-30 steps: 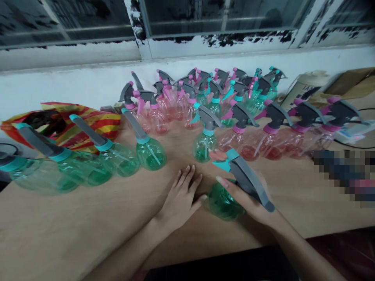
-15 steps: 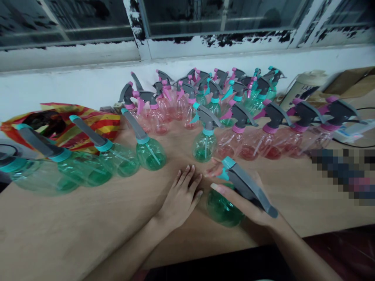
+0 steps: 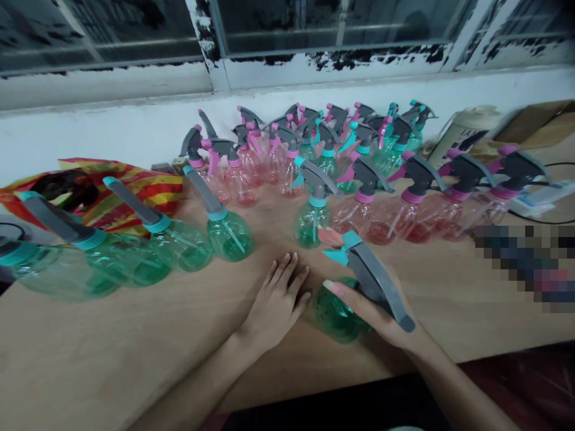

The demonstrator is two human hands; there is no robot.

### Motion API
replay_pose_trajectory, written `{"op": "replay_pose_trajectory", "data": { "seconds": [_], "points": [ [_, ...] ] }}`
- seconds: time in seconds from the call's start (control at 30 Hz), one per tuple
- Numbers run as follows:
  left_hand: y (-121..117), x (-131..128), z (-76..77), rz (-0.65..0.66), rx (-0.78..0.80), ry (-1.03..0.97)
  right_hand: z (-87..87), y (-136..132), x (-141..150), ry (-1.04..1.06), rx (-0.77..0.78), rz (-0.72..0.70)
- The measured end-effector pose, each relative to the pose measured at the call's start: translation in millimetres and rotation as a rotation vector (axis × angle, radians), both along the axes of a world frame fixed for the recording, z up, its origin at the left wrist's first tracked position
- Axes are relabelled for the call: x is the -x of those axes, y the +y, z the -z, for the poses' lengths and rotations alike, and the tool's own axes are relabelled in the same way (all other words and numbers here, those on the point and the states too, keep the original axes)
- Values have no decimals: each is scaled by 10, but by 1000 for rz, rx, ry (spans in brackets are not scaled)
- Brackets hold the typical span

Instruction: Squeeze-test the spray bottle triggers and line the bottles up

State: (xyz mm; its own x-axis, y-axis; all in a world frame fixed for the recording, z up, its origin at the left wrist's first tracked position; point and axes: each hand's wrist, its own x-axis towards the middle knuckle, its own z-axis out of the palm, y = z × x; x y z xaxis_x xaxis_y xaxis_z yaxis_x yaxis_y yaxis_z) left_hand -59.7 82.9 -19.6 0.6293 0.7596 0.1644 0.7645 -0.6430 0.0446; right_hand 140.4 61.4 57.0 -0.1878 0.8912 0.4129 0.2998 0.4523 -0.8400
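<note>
My right hand [image 3: 380, 314] is around the neck of a green spray bottle [image 3: 341, 308] with a grey and turquoise trigger head. The thumb lies across the near side, while a fingertip pokes out beyond the head; the other fingers are hidden. The bottle seems to stand on the table, its head tilted in my view. Flat on the wood just left of it rests my left hand [image 3: 281, 299], fingers apart and holding nothing. Behind the held bottle stands another green spray bottle [image 3: 312, 221], and a further green spray bottle [image 3: 230, 236] is beyond my left hand.
More green spray bottles [image 3: 182, 245] line the left, beside a striped red-and-yellow bag [image 3: 148, 203]. Pink spray bottles [image 3: 381, 224] form a row at right. Several pink and green ones crowd the wall. A white container [image 3: 467, 134] stands at the back right of the table [image 3: 112, 353].
The held bottle's head has shifted slightly left, and a right-hand finger has risen from beside the trigger to beyond the head. My left hand has stayed put.
</note>
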Motion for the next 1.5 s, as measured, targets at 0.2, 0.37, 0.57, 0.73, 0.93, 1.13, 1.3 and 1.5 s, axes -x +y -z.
{"op": "replay_pose_trajectory", "data": {
  "seconds": [0.2,0.37,0.57,0.73,0.93,1.13,1.3,1.5],
  "points": [
    [2,-8,-18,0,23,19,-43,1,22,-11,-28,-12],
    [0,-13,-44,6,41,-1,-43,0,17,-32,-39,15],
    [-6,-24,-60,-2,36,28,21,19,11,-9,-19,33],
    [1,-18,-14,-2,8,-2,0,14,8,11,19,30],
    [10,2,-11,10,17,-38,-28,27,-3,10,-4,-26],
    [18,18,-13,14,31,-17,-2,31,-18,-27,-70,-65],
    [35,24,43,16,31,-29,-12,18,-10,-54,-106,-23],
    [32,-15,22,0,39,-18,40,-15,-16,-126,-375,171]
  ]
}}
